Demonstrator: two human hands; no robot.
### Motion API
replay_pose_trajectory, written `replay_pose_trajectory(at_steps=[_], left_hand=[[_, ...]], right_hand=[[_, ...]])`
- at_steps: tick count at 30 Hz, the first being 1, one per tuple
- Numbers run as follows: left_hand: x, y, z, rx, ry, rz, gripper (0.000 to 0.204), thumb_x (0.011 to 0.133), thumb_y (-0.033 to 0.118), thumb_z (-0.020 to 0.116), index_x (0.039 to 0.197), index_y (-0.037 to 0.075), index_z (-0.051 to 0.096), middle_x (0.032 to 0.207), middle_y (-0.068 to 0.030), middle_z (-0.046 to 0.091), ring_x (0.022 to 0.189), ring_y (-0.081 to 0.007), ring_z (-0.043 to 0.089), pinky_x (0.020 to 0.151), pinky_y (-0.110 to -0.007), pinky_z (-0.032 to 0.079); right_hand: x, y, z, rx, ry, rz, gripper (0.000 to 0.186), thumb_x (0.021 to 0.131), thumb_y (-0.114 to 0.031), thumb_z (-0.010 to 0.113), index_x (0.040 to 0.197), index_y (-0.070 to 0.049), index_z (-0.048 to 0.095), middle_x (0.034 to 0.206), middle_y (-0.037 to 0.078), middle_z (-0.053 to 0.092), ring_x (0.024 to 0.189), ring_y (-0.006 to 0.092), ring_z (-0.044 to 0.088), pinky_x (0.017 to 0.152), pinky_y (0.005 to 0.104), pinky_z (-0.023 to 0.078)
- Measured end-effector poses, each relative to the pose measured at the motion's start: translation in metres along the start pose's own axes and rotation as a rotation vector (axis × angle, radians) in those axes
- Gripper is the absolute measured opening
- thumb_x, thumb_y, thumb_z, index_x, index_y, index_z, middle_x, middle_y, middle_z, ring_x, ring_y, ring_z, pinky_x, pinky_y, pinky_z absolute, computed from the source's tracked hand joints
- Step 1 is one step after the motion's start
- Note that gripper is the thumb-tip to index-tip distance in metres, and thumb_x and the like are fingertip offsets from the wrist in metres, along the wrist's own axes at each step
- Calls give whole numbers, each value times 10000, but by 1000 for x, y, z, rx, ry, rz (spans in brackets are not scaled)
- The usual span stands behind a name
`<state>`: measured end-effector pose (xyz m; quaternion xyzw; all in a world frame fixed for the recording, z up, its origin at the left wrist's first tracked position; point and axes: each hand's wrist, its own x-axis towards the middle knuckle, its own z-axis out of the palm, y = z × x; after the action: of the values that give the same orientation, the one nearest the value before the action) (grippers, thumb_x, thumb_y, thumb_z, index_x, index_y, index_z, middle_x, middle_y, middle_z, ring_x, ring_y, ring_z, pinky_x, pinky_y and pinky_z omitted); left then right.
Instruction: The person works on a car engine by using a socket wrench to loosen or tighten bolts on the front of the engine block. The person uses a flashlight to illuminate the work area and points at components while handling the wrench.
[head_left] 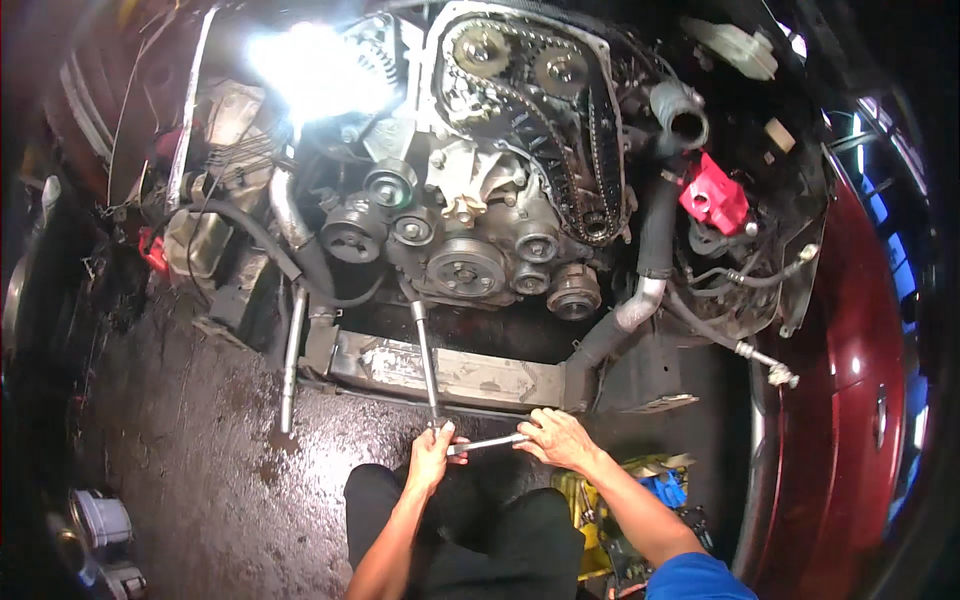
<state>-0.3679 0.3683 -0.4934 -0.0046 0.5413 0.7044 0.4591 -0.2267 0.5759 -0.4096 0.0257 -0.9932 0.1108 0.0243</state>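
Note:
My right hand is closed around the end of a ratchet handle. My left hand is closed round the ratchet's head, where it joins a long extension bar. That bar runs away from me over the metal crossbeam, its far end at the lower front of the engine, left of the crank pulley. What the tip sits on is hidden. Higher up, the timing chain and its two sprockets lie exposed, with a pale bracket beside them.
A bright work lamp glares at the upper left. Left of the bar, a metal tube sticks out toward me. A yellow tool tray lies by my right knee. Metal parts rest lower left; a dark red car panel is at right.

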Motion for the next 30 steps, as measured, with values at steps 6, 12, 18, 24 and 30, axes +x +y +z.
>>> replay_pose_trajectory(at_steps=[6, 12, 18, 24, 30], left_hand=[[-82, 73, 35, 101, -11, -17, 390, 923, 352, 547, 965, -35, 527, 825, -159, 647, 619, -177, 630, 555, -294, 558], [-114, 151, 69, 66, -83, -129, 360, 917, 364, 554, 931, 6, 527, 817, -142, 639, 637, -183, 632, 561, -307, 566], [-78, 162, 68, 85, -124, -240, 327, 923, 342, 546, 920, 15, 551, 821, -126, 642, 644, -174, 633, 558, -299, 564], [-18, 149, 47, 39, -109, -263, 350, 905, 359, 573, 881, 11, 560, 759, -100, 632, 595, -162, 612, 516, -283, 548], [10, 137, 39, 102, -228, -293, 306, 919, 332, 561, 880, 28, 568, 743, -68, 613, 625, -153, 597, 553, -301, 526]], right_hand=[[-18, -62, -96, 131, 5, 208, 281, 775, -357, 674, 875, -110, 582, 784, 55, 523, 751, 243, 546, 664, 368, 454], [-14, -94, -183, 134, 56, 303, 285, 744, -354, 697, 837, -110, 584, 738, 60, 544, 721, 255, 548, 649, 378, 455], [17, -87, -203, 235, -37, 464, 314, 749, -406, 688, 803, -109, 602, 749, 76, 583, 755, 273, 574, 686, 399, 474], [60, -61, -178, 222, -118, 559, 334, 760, -416, 675, 814, -92, 619, 740, 100, 598, 757, 294, 574, 673, 417, 465], [95, -71, -176, -34, -318, 593, 310, 776, -381, 647, 813, -79, 586, 735, 116, 610, 745, 299, 609, 620, 422, 497]])
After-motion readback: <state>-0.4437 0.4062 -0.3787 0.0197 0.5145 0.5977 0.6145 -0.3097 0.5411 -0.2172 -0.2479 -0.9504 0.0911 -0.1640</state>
